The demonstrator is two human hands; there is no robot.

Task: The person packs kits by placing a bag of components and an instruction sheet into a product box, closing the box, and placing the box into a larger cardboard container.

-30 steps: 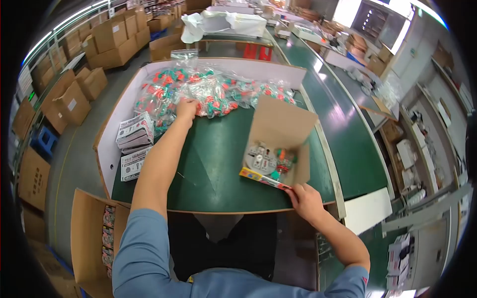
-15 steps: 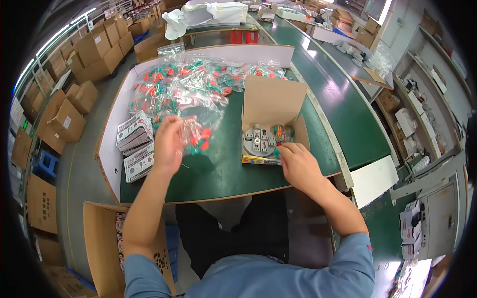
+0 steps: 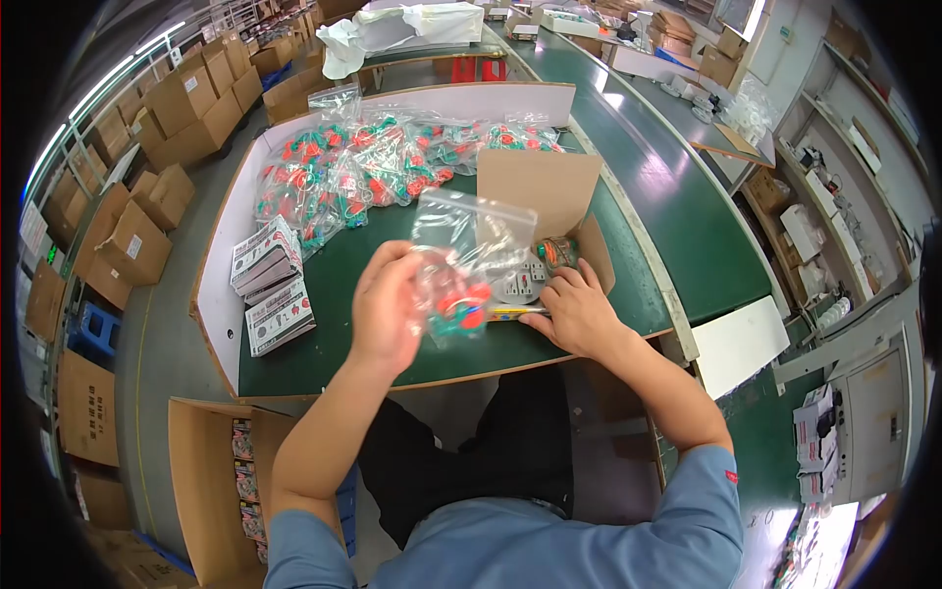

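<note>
A clear zip bag [image 3: 461, 294] with red and green pieces hangs from my left hand [image 3: 387, 304], closed on its left side. The bag is in front of an open cardboard box [image 3: 538, 187], hiding part of it. My right hand [image 3: 581, 312] is at the box's front right, its thumb on the front edge and its fingers reaching over the inside. Within the box lie a grey round part with slots [image 3: 522, 283] and a bundle of orange and green material [image 3: 559, 252]. Whether the right fingers pinch the wall is partly hidden.
Many similar bags [image 3: 363, 167] are heaped at the back of the green table [image 3: 392, 231]. Stacks of printed leaflets [image 3: 280, 319] lie at the left by the white side wall. A large carton [image 3: 211, 491] with small packs stands below left. A conveyor belt [image 3: 677, 216] runs along the right.
My left hand has carried the bag rightward, from near the heap to the front of the box. My right hand has shifted slightly, with its thumb now on the box's front edge.
</note>
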